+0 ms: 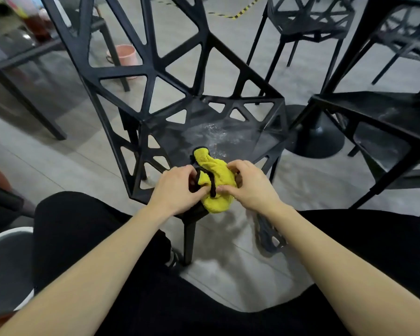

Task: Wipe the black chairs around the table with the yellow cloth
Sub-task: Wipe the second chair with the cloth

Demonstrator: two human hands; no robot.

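A black lattice chair (pixel 153 69) stands in front of me, its seat (pixel 230 134) wet and shiny. A bunched yellow cloth (pixel 216 180) with black edging lies at the seat's near edge. My left hand (pixel 177 187) grips the cloth's left side, fingers curled into its folds. My right hand (pixel 252 183) grips the right side, thumb and fingers pinching the fabric. Both hands hold the cloth between them just above the seat's front corner.
Another black chair (pixel 374 117) stands at the right, and a third (pixel 308 23) at the back. A table's round pedestal base (pixel 318 141) sits behind the seat. A pink bucket (pixel 126 54) is on the floor at back left. A grey basin rim (pixel 0 236) shows at lower left.
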